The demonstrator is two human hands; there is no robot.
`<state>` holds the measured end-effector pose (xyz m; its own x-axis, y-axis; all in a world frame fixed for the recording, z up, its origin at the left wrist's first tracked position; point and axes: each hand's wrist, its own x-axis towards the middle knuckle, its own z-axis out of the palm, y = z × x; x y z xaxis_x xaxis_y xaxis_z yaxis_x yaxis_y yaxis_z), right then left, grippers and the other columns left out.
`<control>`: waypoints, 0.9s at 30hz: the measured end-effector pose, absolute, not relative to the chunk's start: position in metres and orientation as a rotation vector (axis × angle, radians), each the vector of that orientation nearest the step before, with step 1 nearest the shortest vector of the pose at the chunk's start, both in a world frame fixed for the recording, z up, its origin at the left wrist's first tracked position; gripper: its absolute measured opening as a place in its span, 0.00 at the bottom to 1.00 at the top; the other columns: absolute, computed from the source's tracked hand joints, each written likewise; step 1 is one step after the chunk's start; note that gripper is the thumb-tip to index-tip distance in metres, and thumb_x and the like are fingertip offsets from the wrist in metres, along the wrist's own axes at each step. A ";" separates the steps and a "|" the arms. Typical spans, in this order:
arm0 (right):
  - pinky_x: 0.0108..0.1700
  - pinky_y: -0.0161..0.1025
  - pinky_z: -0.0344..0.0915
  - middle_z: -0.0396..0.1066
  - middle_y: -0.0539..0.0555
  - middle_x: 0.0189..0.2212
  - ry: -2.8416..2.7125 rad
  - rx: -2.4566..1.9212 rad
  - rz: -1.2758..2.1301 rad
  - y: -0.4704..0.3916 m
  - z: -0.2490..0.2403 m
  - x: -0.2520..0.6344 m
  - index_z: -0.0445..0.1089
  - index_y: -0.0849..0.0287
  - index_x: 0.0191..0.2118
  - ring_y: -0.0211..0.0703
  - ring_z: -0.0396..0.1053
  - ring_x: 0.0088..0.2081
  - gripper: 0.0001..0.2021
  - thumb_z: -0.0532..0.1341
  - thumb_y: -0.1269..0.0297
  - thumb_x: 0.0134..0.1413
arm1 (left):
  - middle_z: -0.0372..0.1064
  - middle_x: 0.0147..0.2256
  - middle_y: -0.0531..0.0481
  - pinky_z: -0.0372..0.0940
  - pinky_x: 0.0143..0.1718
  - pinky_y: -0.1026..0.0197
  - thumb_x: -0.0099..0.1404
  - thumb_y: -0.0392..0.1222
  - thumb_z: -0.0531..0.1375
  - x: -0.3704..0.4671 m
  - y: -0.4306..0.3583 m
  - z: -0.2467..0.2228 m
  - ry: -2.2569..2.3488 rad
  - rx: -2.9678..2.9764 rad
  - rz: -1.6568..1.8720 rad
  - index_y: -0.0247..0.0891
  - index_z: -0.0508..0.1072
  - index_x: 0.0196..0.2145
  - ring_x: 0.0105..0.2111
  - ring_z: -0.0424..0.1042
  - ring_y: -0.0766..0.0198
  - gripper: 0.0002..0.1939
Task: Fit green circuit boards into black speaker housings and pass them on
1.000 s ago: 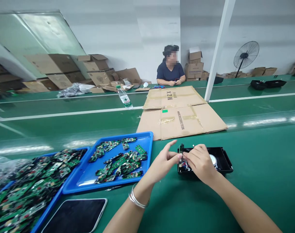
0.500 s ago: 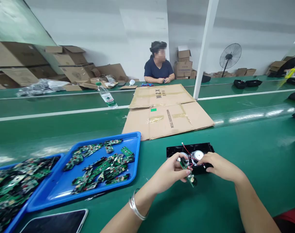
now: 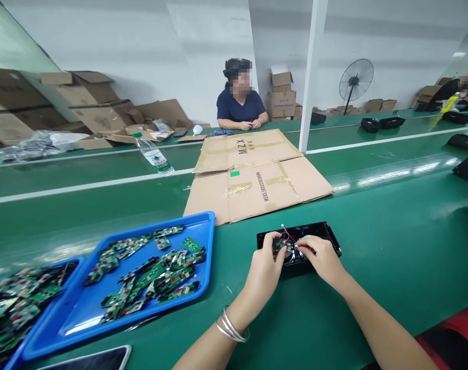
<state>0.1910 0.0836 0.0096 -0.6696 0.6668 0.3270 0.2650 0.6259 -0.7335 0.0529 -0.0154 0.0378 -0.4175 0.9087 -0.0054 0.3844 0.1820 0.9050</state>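
Observation:
My left hand [image 3: 265,263] pinches a small green circuit board [image 3: 281,245] between thumb and fingers. The board is held over an open black speaker housing [image 3: 321,230] that lies on the green table. My right hand [image 3: 323,259] closes its thumb and forefinger on a small white wire connector [image 3: 296,246] at the edge of the board. Whether the connector sits in a socket is too small to tell. A red wire [image 3: 287,233] with a white end sticks up behind the board. The round speakers inside the housing are mostly covered by the board and my fingers.
Left of my hands, a blue tray [image 3: 211,246] holds several circuit boards, with a second, fuller tray [image 3: 74,277] beside it. A phone [image 3: 91,359] lies at the front edge. Flattened cardboard [image 3: 249,180] and a water bottle [image 3: 153,153] lie beyond. A person [image 3: 241,103] sits opposite.
My left hand has brought the circuit board up over the housing and turned it flatter. My right hand has moved left from the speaker to the board, now pinching the connector.

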 end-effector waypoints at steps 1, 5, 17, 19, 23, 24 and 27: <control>0.39 0.41 0.65 0.72 0.54 0.31 -2.275 -0.698 0.820 0.083 0.008 0.191 0.71 0.58 0.34 0.44 0.69 0.35 0.07 0.55 0.70 0.57 | 0.72 0.32 0.48 0.66 0.29 0.59 0.62 0.43 0.53 0.054 -0.015 0.035 1.937 1.258 1.172 0.42 0.59 0.44 0.29 0.74 0.58 0.12; 0.36 0.41 0.65 0.71 0.54 0.30 -2.364 -0.640 0.643 0.080 0.006 0.190 0.71 0.59 0.33 0.44 0.68 0.34 0.08 0.54 0.69 0.58 | 0.73 0.31 0.48 0.64 0.28 0.59 0.63 0.42 0.52 0.059 -0.015 0.027 2.093 1.411 1.077 0.41 0.60 0.45 0.28 0.73 0.57 0.12; 0.35 0.39 0.64 0.70 0.54 0.29 -2.451 -0.579 0.511 0.081 0.001 0.191 0.70 0.59 0.33 0.43 0.67 0.33 0.09 0.53 0.68 0.59 | 0.74 0.29 0.50 0.62 0.23 0.63 0.65 0.39 0.50 0.061 -0.016 0.026 2.169 1.609 0.978 0.40 0.60 0.43 0.24 0.73 0.60 0.09; 0.35 0.39 0.64 0.70 0.54 0.28 -2.462 -0.558 0.483 0.080 0.000 0.191 0.70 0.60 0.32 0.43 0.66 0.33 0.10 0.52 0.68 0.59 | 0.74 0.31 0.49 0.62 0.24 0.63 0.64 0.39 0.50 0.061 -0.016 0.027 2.165 1.615 0.982 0.40 0.59 0.43 0.25 0.73 0.60 0.09; 0.34 0.40 0.63 0.70 0.54 0.27 -2.467 -0.537 0.442 0.077 0.000 0.190 0.69 0.60 0.32 0.43 0.65 0.32 0.11 0.51 0.68 0.60 | 0.74 0.30 0.49 0.62 0.24 0.63 0.64 0.38 0.50 0.060 -0.016 0.027 2.179 1.605 0.953 0.40 0.59 0.43 0.25 0.73 0.59 0.09; 0.34 0.39 0.63 0.69 0.54 0.27 -2.472 -0.538 0.432 0.076 0.001 0.189 0.69 0.60 0.32 0.43 0.65 0.32 0.11 0.51 0.68 0.60 | 0.74 0.30 0.49 0.62 0.24 0.62 0.64 0.38 0.50 0.060 -0.016 0.027 2.178 1.604 0.948 0.39 0.59 0.43 0.25 0.73 0.59 0.09; 0.34 0.39 0.63 0.69 0.55 0.26 -2.492 -0.553 0.384 0.074 0.001 0.188 0.69 0.61 0.31 0.43 0.65 0.31 0.12 0.50 0.69 0.60 | 0.74 0.31 0.48 0.64 0.26 0.61 0.64 0.38 0.50 0.060 -0.016 0.025 2.146 1.612 0.962 0.40 0.59 0.44 0.27 0.73 0.59 0.09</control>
<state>0.1880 0.0740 0.0014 -0.7621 0.4612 0.4545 0.3029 0.8743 -0.3793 0.0599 -0.0161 0.0253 -0.3321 0.9300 0.1576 0.7366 0.1512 0.6593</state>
